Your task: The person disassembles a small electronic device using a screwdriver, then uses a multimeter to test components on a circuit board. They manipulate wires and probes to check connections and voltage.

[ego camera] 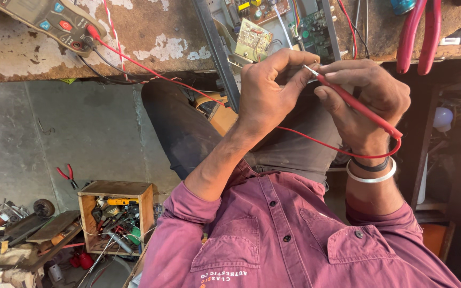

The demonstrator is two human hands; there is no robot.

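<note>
My right hand (364, 101) has its fingers closed around a red multimeter probe (356, 104), thumb and forefinger pinching it near the metal tip, which points up and to the left. My left hand (268, 90) meets it there: the forefinger and thumb are curled shut right at the probe's tip, pinching something too small for me to tell. Both hands hover just in front of the edge of the worn, paint-flaked surface (150, 42). The probe's red lead (182, 82) loops under my right wrist, past a white bangle (372, 176), then runs across behind my left hand and up to the multimeter (49, 21) lying at the far left of the surface. Just beyond my fingertips sit a small pale circuit board (253, 38) and a green circuit board (310, 29) in a metal chassis. Red-handled pliers (420, 32) lie to the right. Down on the floor stands a wooden box of tools (116, 216).
</note>
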